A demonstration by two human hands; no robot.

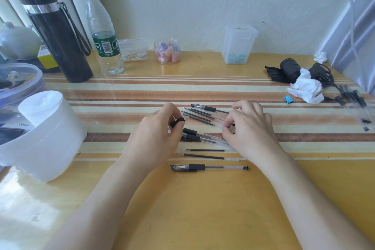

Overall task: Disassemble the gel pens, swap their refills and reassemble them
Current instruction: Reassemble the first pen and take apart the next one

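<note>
My left hand (pixel 156 134) pinches the black rubber grip section (pixel 177 123) of a gel pen, its clear tip pointing right. My right hand (pixel 247 126) is closed on the clear barrel (pixel 220 123) of a pen among the loose parts. Between the hands lie several black refills (pixel 199 116) and one capped pen (pixel 205 107). Two pens with black grips (pixel 194 136) lie side by side below them. Nearer me are two loose refills (pixel 204 153) and a complete capped pen (pixel 209 167).
A white plastic tub (pixel 46 134) stands at the left, with a black flask (pixel 58 34) and a water bottle (pixel 103 32) behind it. A candy jar (pixel 166 50) and a clear box (pixel 238 43) sit at the back. Crumpled tissue (pixel 304 87), a blue clip (pixel 288 99) and more pens (pixel 355 101) lie at right.
</note>
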